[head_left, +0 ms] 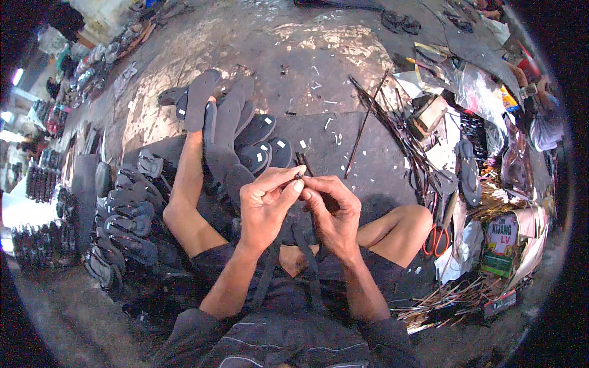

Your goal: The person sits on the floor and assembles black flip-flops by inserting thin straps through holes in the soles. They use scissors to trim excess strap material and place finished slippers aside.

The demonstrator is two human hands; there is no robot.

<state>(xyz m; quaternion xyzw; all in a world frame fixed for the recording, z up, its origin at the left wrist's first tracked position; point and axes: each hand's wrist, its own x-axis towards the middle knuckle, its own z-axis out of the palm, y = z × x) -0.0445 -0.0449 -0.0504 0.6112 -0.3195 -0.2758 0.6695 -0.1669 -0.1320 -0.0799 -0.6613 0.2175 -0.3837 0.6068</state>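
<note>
In front of my lap, my left hand (265, 199) and my right hand (336, 214) meet, thumbs and fingertips pinched together. Between them is a small dark end of what looks like a black sandal strap (268, 273); its two bands hang below the hands in a V over my lap. The fingertips partly hide the pinched end. Just beyond the hands, short dark strips (305, 162) lie on a dark mat. Black sandals (256, 129) with small white labels lie beyond my left hand, beside a stack of dark soles (221, 132).
More black sandals (130, 224) are piled at my left. On the right lie a bundle of long dark strips (396, 135), orange-handled scissors (436, 239), a pale block (429, 115), plastic bags and thin offcuts (445, 303). White scraps dot the mat (380, 168). My bent legs flank the work.
</note>
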